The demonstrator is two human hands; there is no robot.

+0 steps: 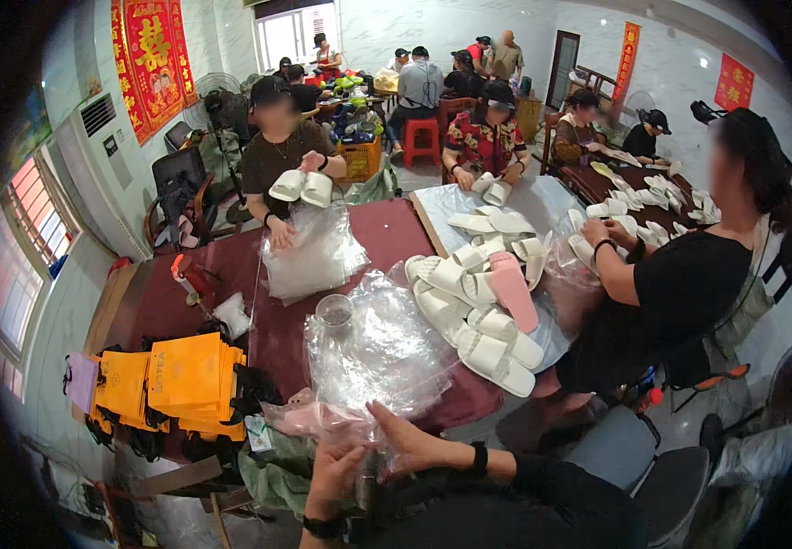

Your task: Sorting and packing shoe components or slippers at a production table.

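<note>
Close to my body, at the near edge of the table, is a clear plastic bag (352, 414) with something pink inside, seemingly a slipper (303, 419). My left hand (336, 471) closes on the bag's near end, its fingertips partly lost in the film. From the right, my right hand (407, 445) grips the same end with its thumb raised along the plastic. Just beyond lies a loose pile of flat clear bags (382, 352), with a round clear tub (333, 312) on it. White slippers (497, 361) and a pink slipper (512, 291) are heaped to the right.
Orange paper bags (186, 375) stand stacked at the left, beside a red bottle (190, 274). Across the table a person (282, 151) holds white slippers; another (689, 265) works at the right. A grey chair (615, 446) stands near my right arm.
</note>
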